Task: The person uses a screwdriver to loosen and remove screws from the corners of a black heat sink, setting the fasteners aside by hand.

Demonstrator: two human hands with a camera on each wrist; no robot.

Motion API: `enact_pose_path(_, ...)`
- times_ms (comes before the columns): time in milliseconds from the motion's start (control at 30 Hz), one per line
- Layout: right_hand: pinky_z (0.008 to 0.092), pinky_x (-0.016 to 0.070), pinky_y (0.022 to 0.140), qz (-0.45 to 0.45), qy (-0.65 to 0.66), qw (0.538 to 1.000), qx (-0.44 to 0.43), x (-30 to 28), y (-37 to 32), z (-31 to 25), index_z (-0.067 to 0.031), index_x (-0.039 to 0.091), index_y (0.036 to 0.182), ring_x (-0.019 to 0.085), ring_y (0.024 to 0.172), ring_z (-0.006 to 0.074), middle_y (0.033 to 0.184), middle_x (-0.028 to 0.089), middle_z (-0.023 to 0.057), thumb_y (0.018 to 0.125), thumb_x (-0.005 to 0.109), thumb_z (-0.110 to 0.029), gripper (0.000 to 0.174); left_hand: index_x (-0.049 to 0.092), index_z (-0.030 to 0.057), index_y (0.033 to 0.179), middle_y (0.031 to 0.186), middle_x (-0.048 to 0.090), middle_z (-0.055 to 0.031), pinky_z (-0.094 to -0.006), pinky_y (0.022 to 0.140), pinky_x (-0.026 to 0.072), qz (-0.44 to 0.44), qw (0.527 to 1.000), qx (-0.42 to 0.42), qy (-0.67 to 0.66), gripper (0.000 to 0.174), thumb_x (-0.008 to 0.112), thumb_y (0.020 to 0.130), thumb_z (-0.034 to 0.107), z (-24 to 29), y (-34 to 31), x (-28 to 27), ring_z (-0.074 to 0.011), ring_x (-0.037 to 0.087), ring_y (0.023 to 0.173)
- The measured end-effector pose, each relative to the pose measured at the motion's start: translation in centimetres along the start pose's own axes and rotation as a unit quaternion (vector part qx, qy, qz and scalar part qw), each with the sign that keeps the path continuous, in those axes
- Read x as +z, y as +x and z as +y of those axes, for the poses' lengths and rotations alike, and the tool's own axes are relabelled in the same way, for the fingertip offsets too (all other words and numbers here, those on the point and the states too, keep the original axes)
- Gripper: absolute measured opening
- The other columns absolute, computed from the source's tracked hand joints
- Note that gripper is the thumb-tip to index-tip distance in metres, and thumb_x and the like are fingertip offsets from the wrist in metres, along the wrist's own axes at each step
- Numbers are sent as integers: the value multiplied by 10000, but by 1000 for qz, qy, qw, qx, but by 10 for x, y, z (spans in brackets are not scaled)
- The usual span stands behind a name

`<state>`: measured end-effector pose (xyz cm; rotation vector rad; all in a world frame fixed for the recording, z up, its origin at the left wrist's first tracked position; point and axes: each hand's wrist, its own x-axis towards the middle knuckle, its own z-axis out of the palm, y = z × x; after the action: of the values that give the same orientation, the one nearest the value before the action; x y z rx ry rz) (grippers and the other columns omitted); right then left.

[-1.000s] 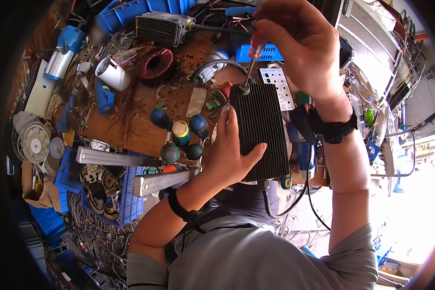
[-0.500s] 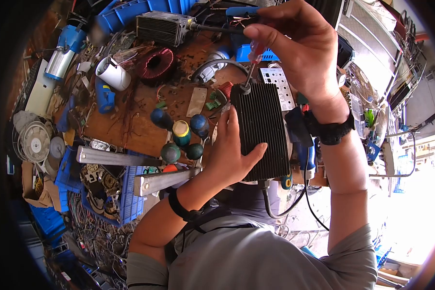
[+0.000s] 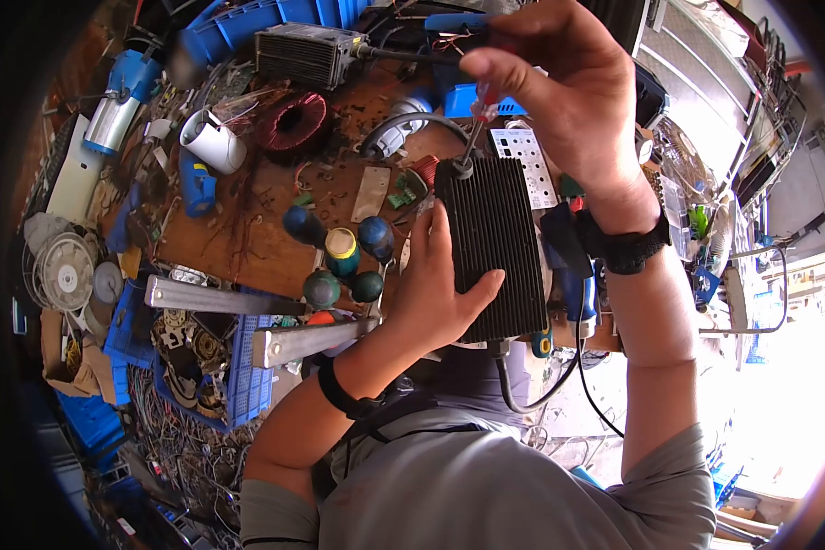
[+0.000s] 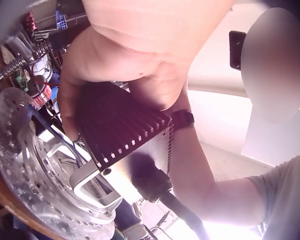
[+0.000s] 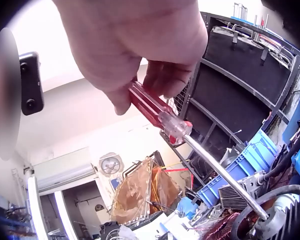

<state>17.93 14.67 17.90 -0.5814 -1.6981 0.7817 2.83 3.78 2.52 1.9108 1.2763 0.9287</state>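
A black finned metal box (image 3: 500, 247) stands at the middle of the bench, fins upward. My left hand (image 3: 438, 289) holds it, fingers over its left edge and thumb across the fins. In the left wrist view, those fingers bend down over the box's side. Above the far end, my right hand (image 3: 582, 115) pinches the red handle of a screwdriver (image 5: 155, 107) between thumb and fingers. The screwdriver's metal shaft slants down to a grey cable fitting (image 3: 463, 170) at the box's far left corner. From the near end a black cable (image 3: 513, 394) hangs out.
Several screwdriver handles (image 3: 343, 252) stand upright left of my left hand. Farther back lie a copper coil (image 3: 298, 124), a white cylinder (image 3: 213, 140) and another finned box (image 3: 310, 55). A round perforated metal disc (image 4: 10, 132) sits below the box. Blue crates (image 3: 257, 367) stand at the left.
My right hand has shifted slightly left, its thumb moving left and its fingers spreading about the screwdriver handle. My left hand and the box stay nearly still.
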Motion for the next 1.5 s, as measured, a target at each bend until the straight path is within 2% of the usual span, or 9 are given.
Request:
enact_pose_path(467, 295, 561, 855, 1, 47, 996, 74, -6, 2, -14, 33, 613, 1128, 662, 978, 136, 1067, 688, 133, 920, 718, -23, 240, 93, -121, 1529, 1535, 213, -342, -491, 1188, 241, -4, 1000, -3, -7, 1038, 709, 906, 436, 1, 0, -1, -458, 244, 1451)
enact_pose_path(567, 281, 570, 819, 15, -80, 995, -65, 0, 3, -10, 24, 619, 1075, 672, 930, 127, 996, 690, 104, 885, 757, -14, 238, 95, -122, 1528, 1533, 218, -340, -490, 1189, 239, -2, 1000, -2, -10, 1036, 710, 905, 434, 1, 1, -1, -458, 247, 1449)
enact_pose_path(800, 263, 578, 763, 9, -73, 995, 66, -7, 1, -18, 16, 615, 1041, 684, 878, 132, 970, 695, 91, 891, 738, 12, 194, 98, -127, 1525, 1532, 217, -346, -489, 1190, 236, 4, 1000, 8, -5, 1032, 703, 909, 439, -1, 0, 0, -460, 243, 1451)
enact_pose_path(900, 270, 568, 800, -11, 110, 992, 56, -4, 2, -18, 21, 600, 1086, 673, 929, 144, 1048, 689, 117, 925, 697, 7, 188, 99, -125, 1526, 1533, 218, -343, -489, 1189, 237, 1, 1000, 5, -6, 1033, 705, 908, 439, 0, 1, 0, -460, 246, 1448)
enact_pose_path(1100, 264, 556, 801, 0, 5, 1000, -22, -1, 9, 9, 2, 585, 1087, 653, 914, 123, 974, 653, 69, 923, 687, 31, 195, 100, -125, 1526, 1530, 219, -343, -490, 1190, 236, 5, 1000, 11, -11, 1030, 706, 908, 434, 0, 1, 0, -463, 244, 1448)
enact_pose_path(1167, 252, 555, 778, -128, 217, 905, -343, -8, 33, 58, -9, 584, 1062, 651, 884, 108, 930, 626, 41, 897, 711, 53, 218, 101, -127, 1524, 1529, 218, -345, -491, 1190, 236, 4, 1000, 8, -8, 1028, 705, 908, 431, 0, 1, -1, -463, 242, 1448)
enact_pose_path(1233, 244, 556, 764, -139, 219, 900, -350, -11, 25, 45, -8, 585, 1066, 659, 875, 103, 989, 651, 58, 874, 727, 72, 252, 101, -129, 1523, 1528, 217, -346, -492, 1190, 236, 1, 1000, 4, -7, 1027, 705, 908, 429, 1, 0, -1, -463, 240, 1449)
enact_pose_path(1300, 263, 557, 800, -4, -41, 997, 60, -6, 1, -12, 3, 587, 1081, 661, 934, 120, 1056, 667, 87, 884, 720, 62, 245, 102, -124, 1526, 1530, 216, -344, -493, 1190, 236, -1, 1000, 1, -3, 1028, 708, 906, 429, 1, 0, -1, -463, 239, 1449)
enact_pose_path(1500, 298, 542, 874, 1, 108, 991, 83, 0, 1, -15, 16, 606, 1056, 642, 1037, 148, 1093, 668, 111, 908, 724, 2, 189, 100, -120, 1527, 1530, 218, -342, -492, 1190, 240, 2, 1000, 11, -4, 1034, 711, 902, 431, 0, 1, 0, -465, 245, 1446)
